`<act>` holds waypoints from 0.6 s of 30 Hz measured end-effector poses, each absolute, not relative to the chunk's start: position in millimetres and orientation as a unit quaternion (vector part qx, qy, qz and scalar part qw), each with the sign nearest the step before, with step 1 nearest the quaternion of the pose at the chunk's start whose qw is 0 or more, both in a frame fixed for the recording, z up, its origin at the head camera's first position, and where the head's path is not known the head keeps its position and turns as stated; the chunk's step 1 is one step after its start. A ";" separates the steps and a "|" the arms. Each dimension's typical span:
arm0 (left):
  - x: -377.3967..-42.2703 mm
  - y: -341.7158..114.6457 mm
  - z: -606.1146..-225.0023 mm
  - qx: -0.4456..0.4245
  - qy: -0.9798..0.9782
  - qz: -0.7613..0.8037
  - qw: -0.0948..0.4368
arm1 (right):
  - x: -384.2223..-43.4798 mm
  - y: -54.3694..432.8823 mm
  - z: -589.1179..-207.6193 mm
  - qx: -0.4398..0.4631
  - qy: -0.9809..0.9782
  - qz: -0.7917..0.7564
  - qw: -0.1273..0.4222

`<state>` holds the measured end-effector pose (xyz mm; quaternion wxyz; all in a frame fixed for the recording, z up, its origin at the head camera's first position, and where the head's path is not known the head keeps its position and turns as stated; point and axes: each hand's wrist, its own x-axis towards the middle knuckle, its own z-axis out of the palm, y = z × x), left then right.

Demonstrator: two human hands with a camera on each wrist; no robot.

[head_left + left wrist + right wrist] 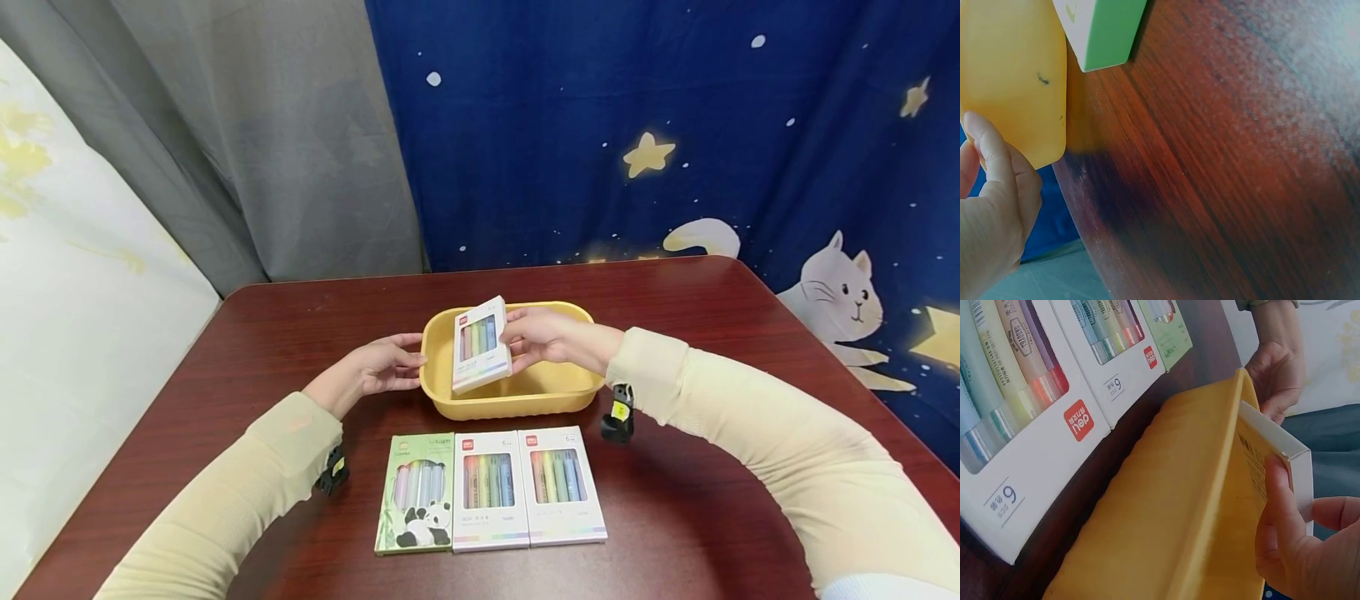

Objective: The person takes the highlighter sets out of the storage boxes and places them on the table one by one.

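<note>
My right hand (542, 335) pinches the right edge of a white box of highlighters (480, 367), thumb on one face and fingers on the other. The box leans, tilted, with its lower end inside the yellow plastic basket (517, 408). At the basket's left end, my left hand (386, 363) grips the rim with thumb and fingertips, seen close in the left wrist view. In front of the basket lie two more white highlighter boxes (491, 533) (567, 527) and a green panda-printed box of pens (412, 492), side by side.
All of this stands on a dark red wooden table (315, 308). Beyond its far edge hang a grey curtain (300, 150) and a blue star-and-cat curtain (540, 150). A white patterned cloth (82, 292) is at the left. Black wrist cameras (618, 414) sit under both cuffs.
</note>
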<state>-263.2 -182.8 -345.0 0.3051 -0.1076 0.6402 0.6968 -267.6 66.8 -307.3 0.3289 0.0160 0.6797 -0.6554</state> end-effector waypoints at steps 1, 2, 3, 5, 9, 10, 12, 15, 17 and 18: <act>-263.3 -182.9 -345.2 -0.106 0.641 0.697 0.305 | -267.1 68.4 -305.8 0.014 0.677 -0.657 0.331; -263.6 -183.1 -345.4 -0.105 0.641 0.697 0.304 | -266.5 70.1 -304.3 0.011 0.676 -0.658 0.332; -264.1 -183.3 -346.0 -0.104 0.642 0.696 0.304 | -265.9 72.2 -302.5 0.007 0.675 -0.659 0.333; -264.2 -183.5 -346.5 -0.103 0.641 0.698 0.304 | -264.5 76.8 -299.3 0.002 0.675 -0.660 0.331; -264.4 -183.8 -346.2 -0.101 0.641 0.698 0.304 | -262.0 89.0 -294.1 -0.012 0.675 -0.661 0.327; -264.2 -183.8 -345.8 -0.101 0.641 0.698 0.304 | -261.6 92.5 -293.7 -0.015 0.674 -0.663 0.327; -264.5 -184.0 -345.9 -0.100 0.640 0.698 0.304 | -260.4 99.9 -292.5 -0.024 0.669 -0.668 0.327; -264.8 -184.4 -346.4 -0.100 0.640 0.698 0.305 | -257.9 111.3 -291.4 -0.035 0.660 -0.676 0.326; -264.8 -184.6 -346.5 -0.101 0.639 0.699 0.305 | -255.8 118.7 -290.1 -0.040 0.655 -0.680 0.326; -264.9 -184.7 -346.6 -0.101 0.639 0.699 0.306 | -254.8 122.3 -289.7 -0.043 0.654 -0.681 0.327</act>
